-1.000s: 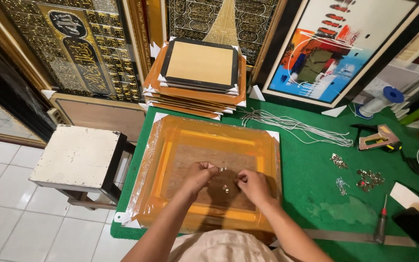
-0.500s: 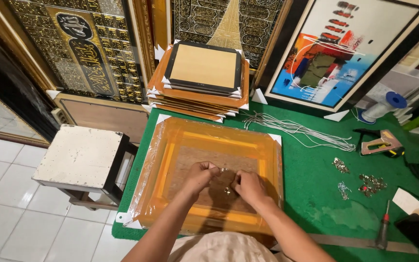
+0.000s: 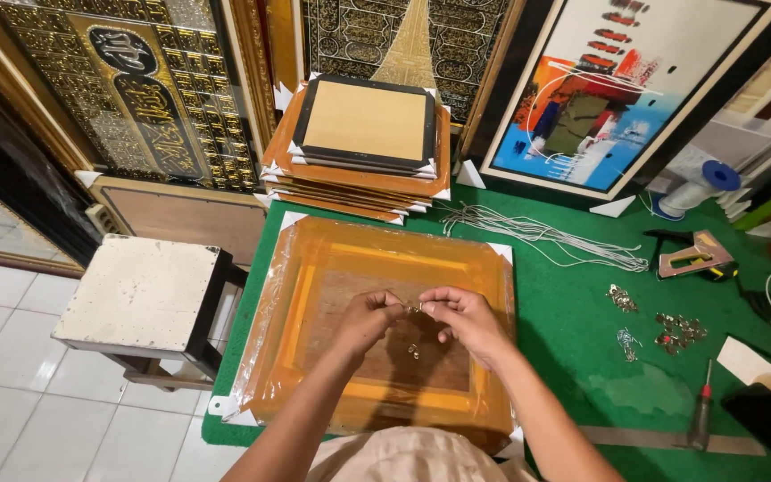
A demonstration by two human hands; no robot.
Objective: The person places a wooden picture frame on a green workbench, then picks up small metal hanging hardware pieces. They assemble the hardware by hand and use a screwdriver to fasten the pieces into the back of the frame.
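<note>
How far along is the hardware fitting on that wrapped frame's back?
Done: nothing visibly fixed to the wrapped frame. In hand: left hand and right hand pinch a small metal fitting; another piece lies loose on the backing. Left: cords, screwdriver, stacked frames lie untouched.

Stack of wrapped frames (image 3: pixel 363 143) at table rear; white cord bundle (image 3: pixel 537 234); staple gun (image 3: pixel 696 259); loose metal hangers (image 3: pixel 671 328); screwdriver (image 3: pixel 700 413); abstract painting (image 3: pixel 613 85); white stool (image 3: pixel 140 293) beside table.

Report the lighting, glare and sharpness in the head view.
Head view: even, bright light; soft glare on the orange film around the frame; both hands sharp, the small metal piece between them tiny; edges bend from wide-angle distortion.
</note>
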